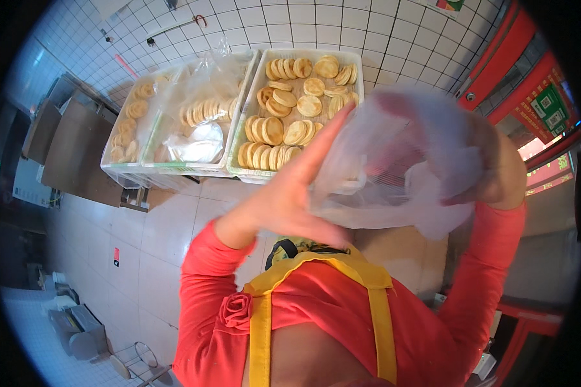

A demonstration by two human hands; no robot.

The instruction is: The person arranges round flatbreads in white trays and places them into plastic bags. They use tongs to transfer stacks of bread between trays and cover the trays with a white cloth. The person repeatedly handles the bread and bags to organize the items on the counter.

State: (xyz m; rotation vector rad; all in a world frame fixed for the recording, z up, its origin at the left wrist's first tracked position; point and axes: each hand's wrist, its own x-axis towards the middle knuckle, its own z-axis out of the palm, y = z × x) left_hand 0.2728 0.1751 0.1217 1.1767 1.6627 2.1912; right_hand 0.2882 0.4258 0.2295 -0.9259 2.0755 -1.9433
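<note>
A translucent plastic bag with reddish print is held up before my chest, blurred by motion. My right hand grips its far right side, and the bag's folds hide most of the fingers. On the bag's left side, my left hand has its thumb and fingers spread wide. Whether it touches the film is hard to tell. Behind the bag stands a white plastic crate of round flatbreads, some stacked on edge and others lying flat. The bag and my left hand cover that crate's right front part.
Left of it, more crates hold flatbreads under clear plastic sheeting. A brown board-like surface stands farther left. At right is a red door frame with a green sign. A metal-framed stool is at lower left on the tiled floor.
</note>
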